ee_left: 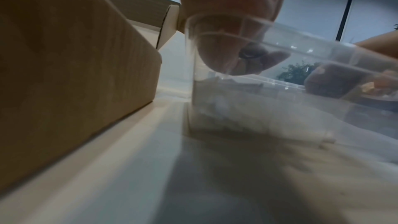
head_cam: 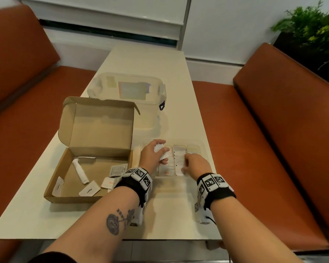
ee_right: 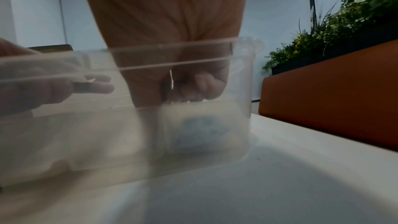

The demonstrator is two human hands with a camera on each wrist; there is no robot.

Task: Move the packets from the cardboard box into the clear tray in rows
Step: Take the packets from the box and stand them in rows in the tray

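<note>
- Nearest the person, both forearms reached forward over the pale worktop (head_cam: 165, 221), each wrist wrapped in a black band carrying square printed markers.
- The right hand (head_cam: 195, 165) was lowered into the clear tray (head_cam: 205, 149), its fingers curled down onto a row of white packets (head_cam: 179, 160); the right wrist view showed those fingers bent inside the tray wall, but whether its grip actually pinched a packet could not be told.
- The left hand (head_cam: 152, 154) hung over the left part of the tray, its grip clenched around a small bunch of white packets (head_cam: 160, 151).
- Packets already in the tray lay in rows side by side, with some space free at its right end.
- Just left of the tray sat the cardboard box (head_cam: 87, 162), its lid standing open; inside lay a white roll (head_cam: 81, 170) and several loose packets (head_cam: 88, 190) scattered along its near edge.
- Behind the box and tray stood a clear lidded tub (head_cam: 129, 95) with a dark latch.
- Orange benches (head_cam: 285, 130) flanked the worktop, and a green plant (head_cam: 315, 29) stood at the far right.
</note>
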